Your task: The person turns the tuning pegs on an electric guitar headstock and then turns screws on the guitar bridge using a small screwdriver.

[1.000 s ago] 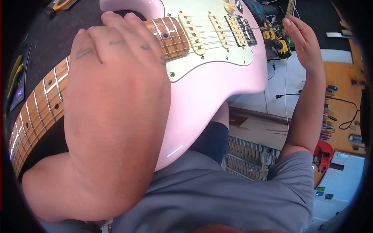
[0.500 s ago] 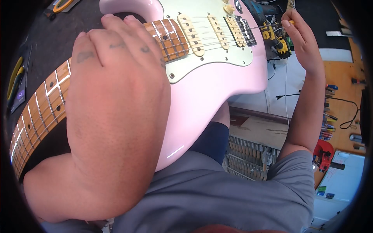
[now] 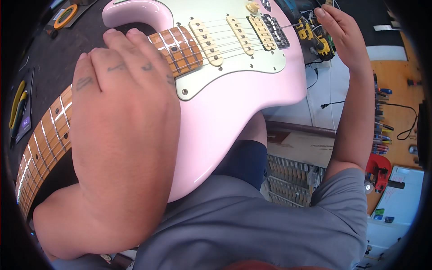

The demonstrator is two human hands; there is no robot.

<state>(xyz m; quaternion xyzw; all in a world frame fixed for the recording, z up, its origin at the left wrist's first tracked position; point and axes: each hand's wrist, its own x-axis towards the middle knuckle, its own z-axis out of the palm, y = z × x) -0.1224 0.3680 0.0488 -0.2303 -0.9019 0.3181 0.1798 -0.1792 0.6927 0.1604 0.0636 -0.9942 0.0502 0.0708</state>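
A pink electric guitar (image 3: 225,121) with a pale pickguard (image 3: 198,85) lies face up before me. Across its maple neck (image 3: 49,123) my left hand (image 3: 126,103) lies palm down, fingers stretched out side by side over the strings; the thumb is hidden. At the upper right my right hand (image 3: 344,33) is closed around a screwdriver (image 3: 291,25). Its thin shaft points to the metal bridge (image 3: 276,31), with the tip at or close to the saddles; exact contact cannot be made out. The hand mostly hides the handle.
Yellow-handled pliers (image 3: 18,103) and an orange ring-shaped tool (image 3: 66,15) lie on the dark bench at left. Below my right hand is a yellow-and-black power tool (image 3: 317,42). A pale cord hangs beside my right arm. Screwdrivers (image 3: 382,137) line the wooden board at right.
The guitar and my left hand appear shifted slightly left and down in view. My right hand has moved a little up and left, still holding the screwdriver at the bridge.
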